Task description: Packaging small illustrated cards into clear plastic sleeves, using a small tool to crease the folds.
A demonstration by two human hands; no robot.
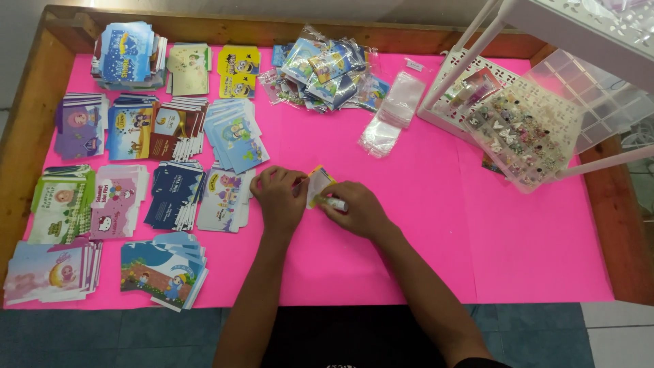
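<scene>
Left hand (279,196): fingers curled onto the left edge of a small yellow card envelope (318,184).
Right hand (355,208): fingers clamped on a small white glue stick (336,203), touching the envelope.
Envelope: mid-table on the pink sheet (436,232), tilted, long axis up and slightly right.
Left: stacks of printed envelopes (176,197), blue, purple, green, pink.
Top centre: pile of filled clear packets (327,71).
Beside it: empty clear sleeves (395,109).
Right: compartment box of beads (528,133).

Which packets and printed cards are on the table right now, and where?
Yellow card: held by left hand and right hand, mid-table.
Card stacks: left half, rows, blue, purple, pink, green.
Filled packets: top centre, glossy heap, mostly blue.
Clear sleeves: right of heap, transparent.
Bead box: right, clear, compartmented.
</scene>
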